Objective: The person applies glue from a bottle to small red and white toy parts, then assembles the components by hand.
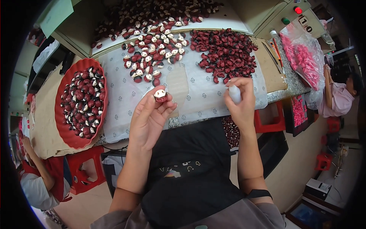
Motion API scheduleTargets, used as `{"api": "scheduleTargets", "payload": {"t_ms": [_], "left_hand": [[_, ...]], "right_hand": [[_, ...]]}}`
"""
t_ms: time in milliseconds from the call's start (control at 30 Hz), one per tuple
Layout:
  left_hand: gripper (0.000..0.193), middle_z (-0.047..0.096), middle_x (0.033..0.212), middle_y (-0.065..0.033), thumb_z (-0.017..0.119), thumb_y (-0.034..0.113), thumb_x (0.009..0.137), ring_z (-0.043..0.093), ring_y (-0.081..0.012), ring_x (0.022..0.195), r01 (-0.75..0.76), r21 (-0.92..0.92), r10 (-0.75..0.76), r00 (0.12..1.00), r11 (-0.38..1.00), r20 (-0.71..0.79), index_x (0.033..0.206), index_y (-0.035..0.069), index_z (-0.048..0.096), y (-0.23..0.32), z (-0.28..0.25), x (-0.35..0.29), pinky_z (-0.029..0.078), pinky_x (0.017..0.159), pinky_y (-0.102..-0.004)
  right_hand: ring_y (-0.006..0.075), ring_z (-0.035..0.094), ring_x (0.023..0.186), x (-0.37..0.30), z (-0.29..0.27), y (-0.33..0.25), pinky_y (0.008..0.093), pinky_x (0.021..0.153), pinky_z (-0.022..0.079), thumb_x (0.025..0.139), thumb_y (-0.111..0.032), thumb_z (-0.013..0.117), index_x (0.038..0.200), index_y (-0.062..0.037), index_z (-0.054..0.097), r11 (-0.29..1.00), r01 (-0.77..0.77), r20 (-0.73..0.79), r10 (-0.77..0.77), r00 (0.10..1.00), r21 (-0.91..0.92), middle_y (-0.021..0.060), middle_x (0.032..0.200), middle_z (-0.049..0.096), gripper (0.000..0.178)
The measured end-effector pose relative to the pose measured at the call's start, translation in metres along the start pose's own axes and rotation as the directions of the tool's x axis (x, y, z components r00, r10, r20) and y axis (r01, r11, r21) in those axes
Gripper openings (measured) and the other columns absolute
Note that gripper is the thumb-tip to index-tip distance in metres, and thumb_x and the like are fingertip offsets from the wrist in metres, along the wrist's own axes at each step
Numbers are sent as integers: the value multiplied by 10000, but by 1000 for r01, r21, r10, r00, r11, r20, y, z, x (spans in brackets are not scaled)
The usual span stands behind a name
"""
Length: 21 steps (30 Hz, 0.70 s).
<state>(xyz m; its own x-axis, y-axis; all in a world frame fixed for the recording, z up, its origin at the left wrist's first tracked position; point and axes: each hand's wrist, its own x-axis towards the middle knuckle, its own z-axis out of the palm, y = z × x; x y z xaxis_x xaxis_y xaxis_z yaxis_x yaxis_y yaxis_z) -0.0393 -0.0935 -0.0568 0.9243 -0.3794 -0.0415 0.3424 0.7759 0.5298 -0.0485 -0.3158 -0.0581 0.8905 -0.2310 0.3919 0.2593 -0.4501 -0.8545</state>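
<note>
Left hand (149,116) pinches a small red-and-white piece (160,95) at its fingertips; right hand (240,100) grips a white bottle (235,94).

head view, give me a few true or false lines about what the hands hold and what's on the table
1. The left hand holds a small red and white piece at its fingertips. True.
2. The right hand is empty. False: it grips a small white bottle.
3. The red tray sits at the person's left and holds red and white pieces. True.
4. The pile of plain dark red pieces lies inside the red tray. False: it lies loose on the white sheet, toward the right.
5. The bag of pink pieces is at the far right of the table. True.
</note>
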Motion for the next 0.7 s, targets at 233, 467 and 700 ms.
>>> {"api": "scheduleTargets", "payload": {"t_ms": [233,467,700], "left_hand": [[334,542,941,-114,444,205,856,540,-170,850,-20,-34,18,998,999,-54,1107,-15,441,0,0,5,417,837,-331],[351,538,927,-85,461,252,850,512,-134,854,76,-143,-85,995,987,-54,1109,16,447,-30,34,32,420,787,-265],[358,538,920,-79,456,270,853,509,-121,850,97,-144,-112,988,985,-105,1112,24,442,-30,33,25,420,781,-244]], "right_hand": [[210,564,677,12,15,-10,281,612,434,627,50,613,789,-20,457,922,143,78,-124,989,-360,95,704,547,235],[108,541,733,-34,39,-50,224,678,423,659,63,617,797,4,553,714,-453,430,232,872,533,54,788,577,163],[180,575,732,-43,45,-55,243,647,455,634,92,621,788,14,575,987,104,247,-133,960,125,112,806,577,179]]}}
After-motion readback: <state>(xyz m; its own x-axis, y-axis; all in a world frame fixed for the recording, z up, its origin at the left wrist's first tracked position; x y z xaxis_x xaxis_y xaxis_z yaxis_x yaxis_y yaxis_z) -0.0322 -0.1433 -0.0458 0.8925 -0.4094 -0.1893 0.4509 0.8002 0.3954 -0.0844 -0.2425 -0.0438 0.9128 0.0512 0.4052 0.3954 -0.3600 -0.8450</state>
